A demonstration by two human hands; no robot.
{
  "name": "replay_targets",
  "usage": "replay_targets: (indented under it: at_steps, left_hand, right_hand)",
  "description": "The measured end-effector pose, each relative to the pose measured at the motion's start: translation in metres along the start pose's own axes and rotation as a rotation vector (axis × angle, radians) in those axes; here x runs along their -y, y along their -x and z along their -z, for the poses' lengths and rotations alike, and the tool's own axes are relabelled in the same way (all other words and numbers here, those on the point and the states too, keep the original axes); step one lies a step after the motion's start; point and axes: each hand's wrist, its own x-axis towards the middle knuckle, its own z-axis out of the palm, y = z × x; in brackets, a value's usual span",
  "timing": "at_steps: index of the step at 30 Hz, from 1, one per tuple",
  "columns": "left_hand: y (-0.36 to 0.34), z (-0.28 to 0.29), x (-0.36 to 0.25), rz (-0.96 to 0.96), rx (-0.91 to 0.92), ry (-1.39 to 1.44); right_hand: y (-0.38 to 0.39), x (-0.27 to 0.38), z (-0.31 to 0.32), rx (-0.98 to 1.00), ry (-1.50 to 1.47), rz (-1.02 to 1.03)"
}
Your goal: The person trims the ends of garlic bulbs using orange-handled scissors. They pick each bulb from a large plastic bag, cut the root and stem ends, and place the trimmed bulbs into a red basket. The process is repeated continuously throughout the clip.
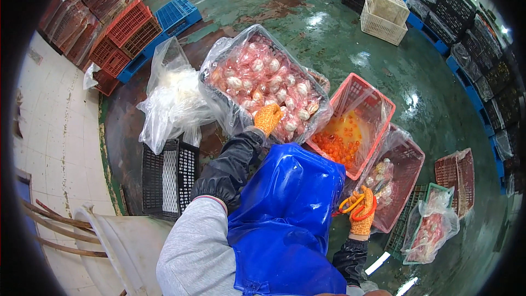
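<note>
My left hand, in a textured orange glove, reaches into a plastic-lined crate heaped with whitish eggs among reddish film. Its fingers curl down at the near side of the heap; what they grip is hidden. At the lower right, my right hand, gloved alike, is closed around scissors with orange loop handles. Their tips are hard to make out. Beside that hand stands a lined red crate with whitish shells. Another red crate holds orange yolks in yellowish liquid.
Clear plastic bags lie left of the egg crate, above a black crate. Lined crates sit at the right. Stacked crates on blue pallets line both sides. The green floor looks wet. A blue apron covers my lap.
</note>
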Motion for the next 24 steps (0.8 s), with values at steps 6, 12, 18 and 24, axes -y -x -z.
replay_targets:
  at_steps: [6, 12, 18, 24]
  left_hand:
    - [-0.032, -0.043, 0.03, 0.131, 0.092, -0.375]
    - [-0.013, -0.036, -0.007, 0.04, 0.318, -0.376]
    - [-0.003, -0.007, 0.025, -0.297, -0.149, 0.209]
    - [0.026, 0.0, -0.039, 0.135, 0.145, 1.222]
  right_hand:
    - [0.012, 0.016, -0.018, -0.063, -0.013, -0.04]
    - [0.018, 0.02, -0.018, -0.076, -0.025, -0.03]
    - [-0.005, 0.015, 0.006, 0.341, -0.551, -0.248]
    - [0.028, 0.108, -0.176, 0.029, 0.642, 0.675]
